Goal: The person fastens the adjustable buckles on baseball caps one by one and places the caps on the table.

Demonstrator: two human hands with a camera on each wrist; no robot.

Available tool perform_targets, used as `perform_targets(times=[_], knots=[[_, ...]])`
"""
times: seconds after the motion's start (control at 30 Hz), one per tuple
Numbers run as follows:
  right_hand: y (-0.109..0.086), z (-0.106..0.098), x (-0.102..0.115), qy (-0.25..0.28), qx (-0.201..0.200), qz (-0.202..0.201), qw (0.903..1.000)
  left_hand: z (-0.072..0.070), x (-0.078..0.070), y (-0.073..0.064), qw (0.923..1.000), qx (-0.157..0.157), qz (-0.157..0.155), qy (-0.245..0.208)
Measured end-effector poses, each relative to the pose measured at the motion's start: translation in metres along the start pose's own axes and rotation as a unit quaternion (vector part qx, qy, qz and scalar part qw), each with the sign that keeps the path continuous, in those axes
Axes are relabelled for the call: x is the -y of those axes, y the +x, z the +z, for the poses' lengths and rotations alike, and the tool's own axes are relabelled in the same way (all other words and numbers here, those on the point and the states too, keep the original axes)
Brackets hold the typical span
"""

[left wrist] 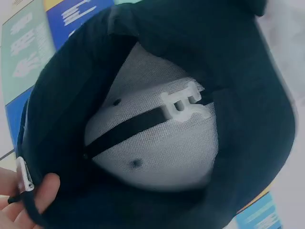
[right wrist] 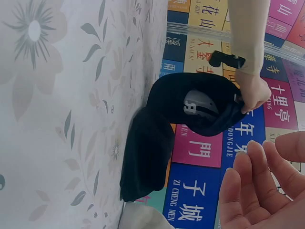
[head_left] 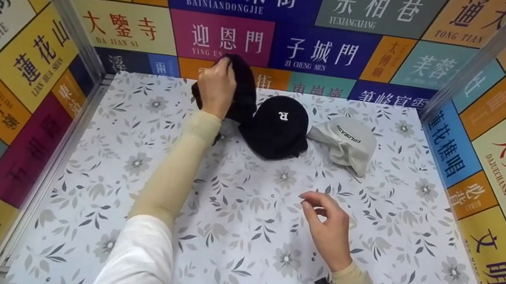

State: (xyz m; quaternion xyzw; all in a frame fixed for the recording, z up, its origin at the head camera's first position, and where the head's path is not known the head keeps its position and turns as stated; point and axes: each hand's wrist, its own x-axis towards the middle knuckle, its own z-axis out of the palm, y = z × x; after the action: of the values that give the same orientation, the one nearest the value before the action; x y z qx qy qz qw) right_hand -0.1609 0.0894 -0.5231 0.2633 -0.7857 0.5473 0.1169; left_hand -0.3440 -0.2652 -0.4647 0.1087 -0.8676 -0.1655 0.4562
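My left hand (head_left: 217, 88) grips a black cap (head_left: 245, 89) at its rear edge, near the back wall. In the left wrist view the cap's hollow faces the camera, with pale mesh lining (left wrist: 157, 143) and a white letter-shaped backing. Fingers (left wrist: 46, 191) pinch the strap by a small metal buckle (left wrist: 25, 174). Right beside it, a second black cap (head_left: 276, 133) with a white "R" lies on the table. My right hand (head_left: 329, 224) hovers over the table's right half, fingers loosely bent and holding nothing.
A pale grey cap (head_left: 354, 141) lettered "COLORADO" lies crumpled to the right of the black ones. All rest on a floral-patterned table (head_left: 236, 258). Panels (head_left: 221, 36) with Chinese lettering enclose the back and both sides.
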Motion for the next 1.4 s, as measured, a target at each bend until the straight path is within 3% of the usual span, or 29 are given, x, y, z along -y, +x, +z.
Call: perform_targets(times=[0.13,0.3,0.53,0.73,0.9,1.0,1.13,1.4], knots=[[0.001,-0.005,0.003,0.002,0.003,0.000,1.0000,0.000,-0.002,-0.031,0.9997,0.017,-0.016,0.001],[0.003,-0.012,0.006,-0.002,-0.009,-0.009,0.9999,0.003,-0.019,-0.055,0.9961,0.082,-0.032,-0.009],[-0.002,-0.017,0.005,-0.004,-0.002,-0.001,1.0000,0.018,-0.023,-0.086,0.9790,0.197,-0.053,0.001],[-0.007,-0.020,0.003,-0.006,0.001,0.013,0.9999,0.037,-0.016,-0.098,0.9649,0.254,-0.059,0.029],[-0.011,-0.020,0.002,0.000,0.006,0.020,0.9998,0.046,-0.007,-0.109,0.9551,0.281,-0.073,0.059],[-0.013,-0.021,0.002,-0.002,0.012,0.021,0.9997,0.047,-0.003,-0.120,0.9527,0.281,-0.076,0.087],[-0.013,-0.022,0.002,-0.006,0.014,0.020,0.9997,0.047,-0.003,-0.132,0.9439,0.297,-0.074,0.125],[-0.010,-0.022,0.003,-0.009,0.009,0.016,0.9998,0.053,-0.005,-0.149,0.9270,0.343,-0.046,0.144]])
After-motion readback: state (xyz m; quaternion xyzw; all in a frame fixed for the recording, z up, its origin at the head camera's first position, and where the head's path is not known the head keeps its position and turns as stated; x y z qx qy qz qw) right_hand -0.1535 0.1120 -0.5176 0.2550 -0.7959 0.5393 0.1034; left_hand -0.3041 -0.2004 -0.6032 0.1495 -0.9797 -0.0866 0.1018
